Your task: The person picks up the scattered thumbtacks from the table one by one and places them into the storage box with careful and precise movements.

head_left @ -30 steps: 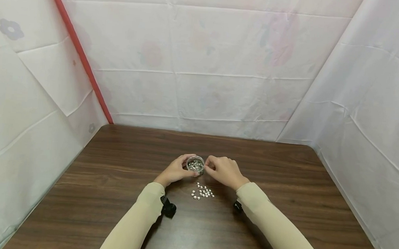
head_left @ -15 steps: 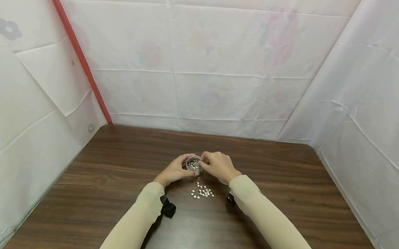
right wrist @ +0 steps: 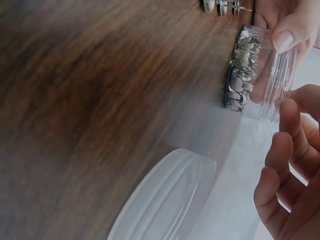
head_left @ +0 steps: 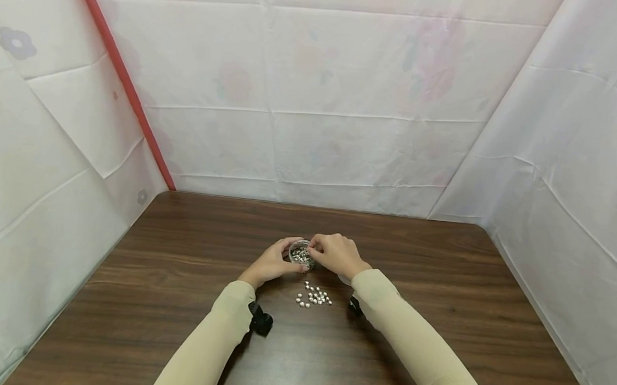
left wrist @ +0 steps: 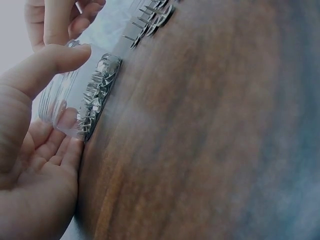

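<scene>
Right hand (head_left: 336,257) has reached jar (right wrist: 282,75) rim, three o'clock, tacks (right wrist: 240,75) accessible; can't tell if pinching. Left hand (head_left: 272,264) clamps jar.

Dark table (head_left: 189,262) before me, wood-grained, far corners rounded. Beyond it I see white backdrop (head_left: 311,146), creased, with faint pink blooms (head_left: 437,65). To my left, creased white sheet (head_left: 54,150), grey flower (head_left: 27,43) high on it; to my right, rumpled white drape (head_left: 571,183). Red strip (head_left: 127,85) slants between backdrop and left sheet.
</scene>
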Tool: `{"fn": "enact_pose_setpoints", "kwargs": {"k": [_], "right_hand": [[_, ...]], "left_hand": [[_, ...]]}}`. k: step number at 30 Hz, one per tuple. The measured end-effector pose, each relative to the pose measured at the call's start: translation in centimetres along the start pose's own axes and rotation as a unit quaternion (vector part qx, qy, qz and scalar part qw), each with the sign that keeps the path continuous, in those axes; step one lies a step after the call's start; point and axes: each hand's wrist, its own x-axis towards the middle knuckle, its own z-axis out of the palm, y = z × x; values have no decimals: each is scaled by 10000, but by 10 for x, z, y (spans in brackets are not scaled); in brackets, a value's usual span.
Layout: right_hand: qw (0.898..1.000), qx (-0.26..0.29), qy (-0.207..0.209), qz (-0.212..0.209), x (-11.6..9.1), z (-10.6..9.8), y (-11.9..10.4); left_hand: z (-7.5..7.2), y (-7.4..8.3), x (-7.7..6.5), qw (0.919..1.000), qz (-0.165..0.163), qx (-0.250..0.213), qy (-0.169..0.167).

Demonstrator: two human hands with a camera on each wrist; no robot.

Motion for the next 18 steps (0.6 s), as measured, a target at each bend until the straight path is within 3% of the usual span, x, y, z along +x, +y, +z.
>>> {"fn": "enact_pose_setpoints", "kwargs": {"k": [18], "right_hand": [[9995, -28, 65, -300, -21, -10, -2]], "left_hand": [[1, -2, 1, 9999, 113, -79, 30]]}}
